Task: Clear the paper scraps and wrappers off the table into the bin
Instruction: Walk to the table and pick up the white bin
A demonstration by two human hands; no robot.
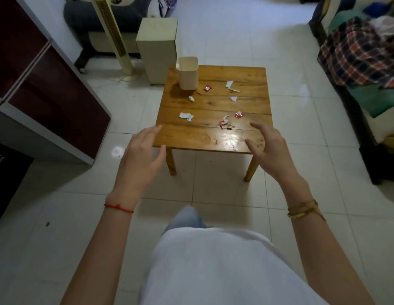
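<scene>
A small wooden table (253,80) stands on the tiled floor ahead of me. A cream bin (187,73) stands upright at its far left corner. Scattered on the top are white paper scraps (186,116), (229,84), (233,98), (191,99) and red wrappers (207,88), (239,114), (224,123). My left hand (142,153) hovers open at the table's near left corner. My right hand (269,148) hovers open over the near right edge. Neither hand holds or touches anything.
A cream cabinet (157,47) stands just behind the table's far left. A dark red cupboard (48,95) lines the left side. A bed or sofa with plaid cloth (354,56) is at the right. A tower fan (113,34) stands far left.
</scene>
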